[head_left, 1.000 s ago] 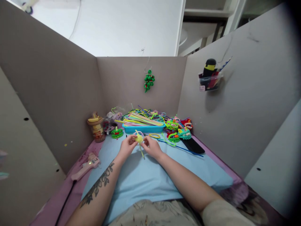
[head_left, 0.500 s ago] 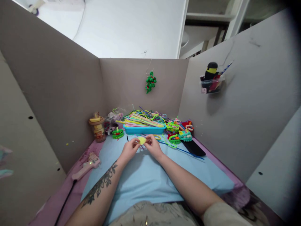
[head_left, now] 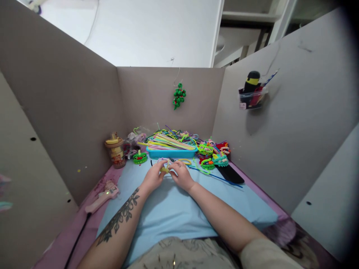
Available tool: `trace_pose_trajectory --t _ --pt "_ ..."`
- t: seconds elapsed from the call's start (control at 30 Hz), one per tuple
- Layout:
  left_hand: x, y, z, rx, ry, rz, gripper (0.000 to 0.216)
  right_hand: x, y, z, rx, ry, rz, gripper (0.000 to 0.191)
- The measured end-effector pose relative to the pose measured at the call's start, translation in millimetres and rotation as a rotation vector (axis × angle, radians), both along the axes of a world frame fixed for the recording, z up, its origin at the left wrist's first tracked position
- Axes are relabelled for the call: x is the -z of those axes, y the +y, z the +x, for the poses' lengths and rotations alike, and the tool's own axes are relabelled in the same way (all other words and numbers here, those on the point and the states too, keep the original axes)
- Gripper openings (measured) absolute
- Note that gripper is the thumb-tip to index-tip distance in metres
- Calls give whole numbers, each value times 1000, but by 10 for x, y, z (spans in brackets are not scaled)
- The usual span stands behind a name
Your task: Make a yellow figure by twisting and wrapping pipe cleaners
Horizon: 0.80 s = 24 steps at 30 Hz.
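Note:
Both my hands meet over the far part of the light blue mat (head_left: 174,209). My left hand (head_left: 153,176) and my right hand (head_left: 181,175) pinch a small yellow pipe-cleaner piece (head_left: 165,168) between their fingertips. The piece is mostly hidden by my fingers. Just beyond them stands a blue tray (head_left: 171,152) heaped with coloured pipe cleaners. A yellow loop (head_left: 185,161) lies on the mat by my right hand.
A pink glue gun (head_left: 103,195) lies at the left with its cord. A small jar (head_left: 115,150) and a green figure (head_left: 139,158) stand left of the tray; several finished figures (head_left: 213,157) and a black tool (head_left: 231,173) lie right. Grey partition walls enclose the desk.
The yellow piece has come down from held-up to low between my fingertips, and its dangling stem no longer shows. My hands have closed in together near the tray.

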State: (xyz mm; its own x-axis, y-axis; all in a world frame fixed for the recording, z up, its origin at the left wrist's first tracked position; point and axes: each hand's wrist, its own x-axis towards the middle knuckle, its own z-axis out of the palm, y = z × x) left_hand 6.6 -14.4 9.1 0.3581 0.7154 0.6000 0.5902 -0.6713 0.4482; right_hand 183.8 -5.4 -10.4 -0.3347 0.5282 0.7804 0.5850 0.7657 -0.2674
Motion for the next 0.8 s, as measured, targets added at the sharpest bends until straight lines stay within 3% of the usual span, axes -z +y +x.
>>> trace_pose_trajectory --t 0.43,0.8 --pt "-39 -69 12 51 11 -95 26 -11 26 40 22 -57 59 19" --pt "-67 -116 14 -4 163 0 22 -89 -10 28 66 -156 88 15"
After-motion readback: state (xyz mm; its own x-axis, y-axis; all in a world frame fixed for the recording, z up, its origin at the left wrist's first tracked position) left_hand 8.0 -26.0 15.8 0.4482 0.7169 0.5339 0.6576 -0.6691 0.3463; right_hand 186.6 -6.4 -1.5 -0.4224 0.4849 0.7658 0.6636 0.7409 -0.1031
